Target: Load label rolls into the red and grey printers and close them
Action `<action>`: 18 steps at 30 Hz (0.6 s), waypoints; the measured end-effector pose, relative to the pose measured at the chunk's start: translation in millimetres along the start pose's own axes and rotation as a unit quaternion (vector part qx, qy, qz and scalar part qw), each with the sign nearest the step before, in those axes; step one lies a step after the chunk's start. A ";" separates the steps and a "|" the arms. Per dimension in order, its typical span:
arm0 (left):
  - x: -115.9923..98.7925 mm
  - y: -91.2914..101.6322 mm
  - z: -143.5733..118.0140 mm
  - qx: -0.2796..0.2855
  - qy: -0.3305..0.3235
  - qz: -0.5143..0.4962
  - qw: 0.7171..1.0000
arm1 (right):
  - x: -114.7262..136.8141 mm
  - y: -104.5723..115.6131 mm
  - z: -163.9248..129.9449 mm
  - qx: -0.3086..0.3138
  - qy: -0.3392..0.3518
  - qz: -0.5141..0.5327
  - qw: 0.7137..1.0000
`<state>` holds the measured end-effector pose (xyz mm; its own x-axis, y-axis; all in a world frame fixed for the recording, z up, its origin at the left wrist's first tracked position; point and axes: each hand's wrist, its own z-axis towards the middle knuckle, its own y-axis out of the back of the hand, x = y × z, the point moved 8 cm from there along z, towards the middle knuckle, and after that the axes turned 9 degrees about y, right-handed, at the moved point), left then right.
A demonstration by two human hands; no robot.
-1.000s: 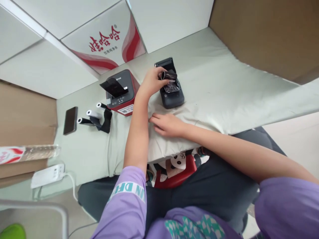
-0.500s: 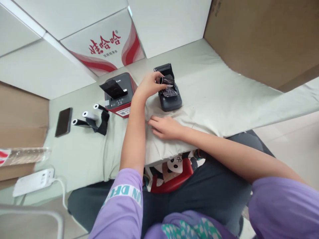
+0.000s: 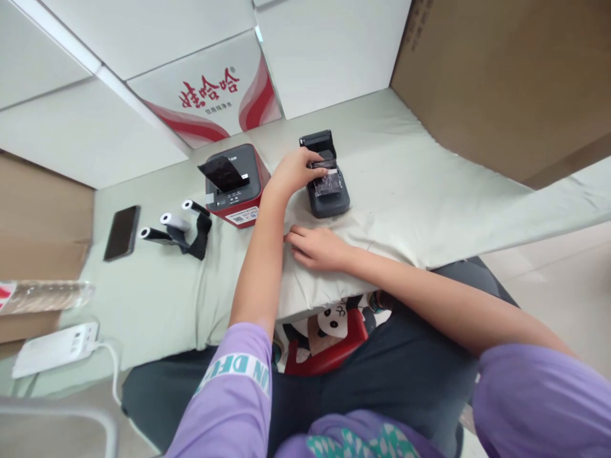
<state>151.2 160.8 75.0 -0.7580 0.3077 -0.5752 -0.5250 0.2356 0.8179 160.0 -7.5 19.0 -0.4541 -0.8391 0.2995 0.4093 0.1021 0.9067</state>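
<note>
The left hand [image 3: 294,173] reaches across the cloth-covered bench [image 3: 429,172] to the small dark printer [image 3: 327,184], which stands toward the far edge with its lid tipped up. Its fingers are curled onto a dark roll [image 3: 321,165] seated in the open bay — pinching it, as far as I can see, with a glossy strip trailing over the printer's front. The right hand [image 3: 317,248] lies flat and relaxed on the cloth near the front edge, holding nothing.

The roll looks light and its film thin, slippery and easily creased; the core ends seem the safer place to hold.

Left of the printer stands a red-and-grey printer [image 3: 233,184]; spare rolls [image 3: 174,229] and a phone [image 3: 121,232] lie toward the left edge.
</note>
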 end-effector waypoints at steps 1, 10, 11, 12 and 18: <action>0.4 0.2 0.1 -0.002 -0.001 -0.002 1.000 | -0.1 0.0 0.0 -0.001 0.000 -0.001 1.000; -1.2 -2.1 1.6 -0.017 0.004 0.009 1.000 | 0.0 -0.9 1.0 -0.002 0.004 0.002 1.000; -1.2 -2.6 1.8 -0.019 0.009 0.013 1.000 | -0.1 -0.8 1.2 0.000 0.003 0.002 1.000; -1.2 -3.1 1.9 -0.022 0.013 0.018 1.000 | -0.1 -0.7 1.3 0.001 0.002 0.003 1.000; 1.8 -14.8 5.1 -0.030 0.019 0.055 0.998 | 0.2 -0.7 2.6 0.013 -0.002 0.016 1.000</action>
<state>159.6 162.5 61.7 -0.8259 0.2939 -0.4812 -0.4589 0.1456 0.8765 157.6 -6.4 19.2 -0.4442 -0.8328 0.3305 0.4036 0.1433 0.9036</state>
